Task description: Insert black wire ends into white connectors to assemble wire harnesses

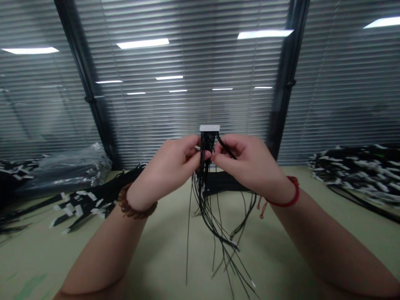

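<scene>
A white connector [210,128] stands at the top of a bundle of thin black wires [206,179], raised above the table in front of me. My left hand [178,160] is closed on the bundle just below the connector, its thumb across the wires. To the right, my right hand [242,160] pinches close to the same bundle, and a thicker black wire curves from the connector over its fingers. The two thumb tips nearly meet. Loose wire ends hang and spread downward over the table. What exactly sits between the right fingertips is hidden.
On the left lie black cables with white connectors [76,204], and a clear plastic bag [71,166] behind them. A large pile of similar cables [362,171] is at the right. Another black bundle [226,183] lies behind my hands. Window blinds [184,108] rise beyond the table.
</scene>
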`<state>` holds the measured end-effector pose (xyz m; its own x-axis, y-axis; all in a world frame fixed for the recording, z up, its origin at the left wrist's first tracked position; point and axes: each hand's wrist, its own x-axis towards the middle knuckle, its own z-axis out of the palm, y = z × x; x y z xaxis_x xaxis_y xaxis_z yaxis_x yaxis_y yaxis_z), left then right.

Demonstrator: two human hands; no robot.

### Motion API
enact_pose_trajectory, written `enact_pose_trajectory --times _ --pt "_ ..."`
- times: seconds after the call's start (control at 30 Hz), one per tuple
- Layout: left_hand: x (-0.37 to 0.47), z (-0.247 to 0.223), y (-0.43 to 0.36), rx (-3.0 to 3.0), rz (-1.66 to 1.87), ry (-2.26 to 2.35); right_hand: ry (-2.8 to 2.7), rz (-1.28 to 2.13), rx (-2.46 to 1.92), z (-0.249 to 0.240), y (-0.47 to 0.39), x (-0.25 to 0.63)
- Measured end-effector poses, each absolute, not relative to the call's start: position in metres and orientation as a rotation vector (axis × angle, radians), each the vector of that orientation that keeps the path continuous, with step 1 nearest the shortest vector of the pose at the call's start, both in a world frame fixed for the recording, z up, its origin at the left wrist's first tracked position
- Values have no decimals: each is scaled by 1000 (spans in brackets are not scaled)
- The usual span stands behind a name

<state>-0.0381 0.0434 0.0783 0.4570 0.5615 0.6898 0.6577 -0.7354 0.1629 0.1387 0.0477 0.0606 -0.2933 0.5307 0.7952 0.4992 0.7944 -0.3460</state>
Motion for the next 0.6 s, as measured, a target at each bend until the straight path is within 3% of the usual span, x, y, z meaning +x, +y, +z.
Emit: enact_pose_trajectory --times 0.13,0.37,0.6 --pt "-40 77 40 -2550 -1221 -1127 -1961 259 -774 67 49 141" --pt "-41 77 39 -3102 -1330 -1118 -1923 519 -648 67 50 140" --pt "-38 78 38 -3092 -1400 -1059 -1940 682 -613 68 48 139"
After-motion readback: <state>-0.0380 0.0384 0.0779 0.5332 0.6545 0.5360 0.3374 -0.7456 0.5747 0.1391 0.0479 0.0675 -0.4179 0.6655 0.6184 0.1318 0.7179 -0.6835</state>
